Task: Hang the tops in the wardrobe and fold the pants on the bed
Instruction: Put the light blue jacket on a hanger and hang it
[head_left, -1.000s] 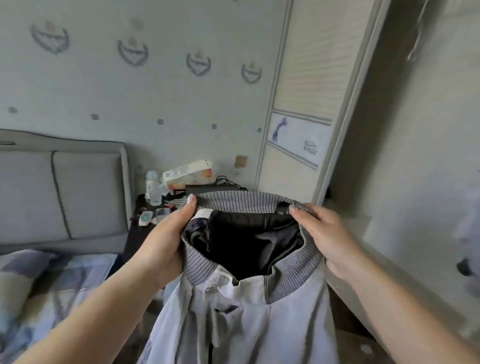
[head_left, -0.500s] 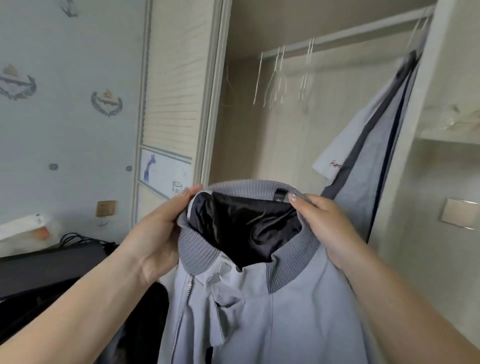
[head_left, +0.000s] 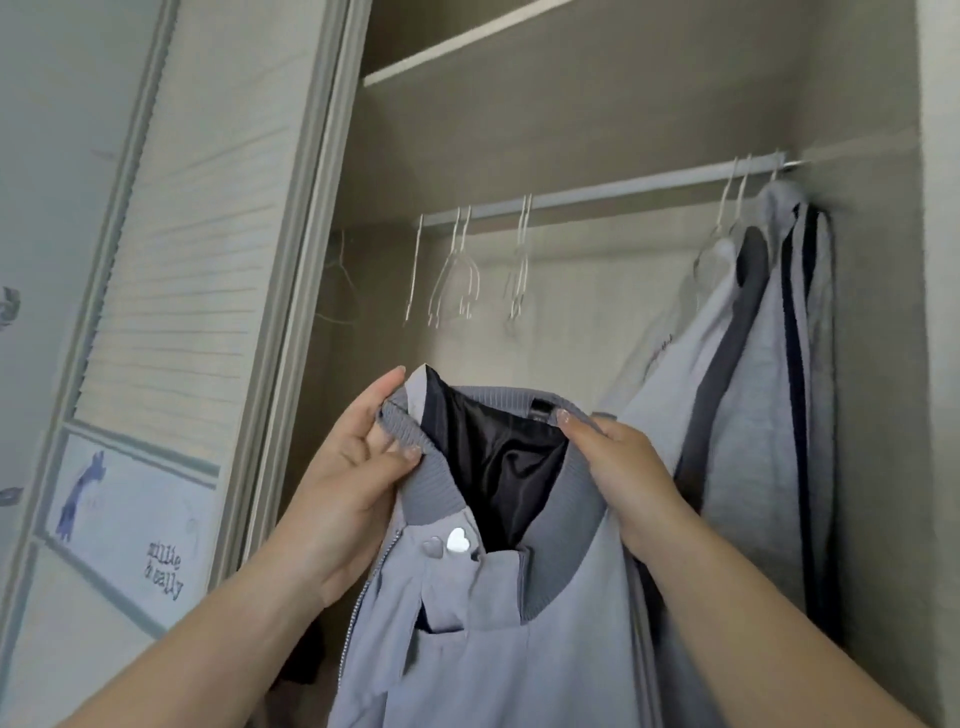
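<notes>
Jacket (head_left: 509, 639) collar pinched by both hands' fingers (head_left: 395, 452), below open rail (head_left: 597, 195) between hangers (head_left: 457, 270).

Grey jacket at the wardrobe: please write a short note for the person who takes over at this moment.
Left hand grips the grey jacket at the left of its ribbed collar; right hand grips the collar's right side.
The jacket is held up before the open wardrobe, below the rail, not on a hanger.
Done: some tops hang at the rail's right end.
Left: take an empty hanger, hang the jacket. Pants and bed are out of view.
</notes>
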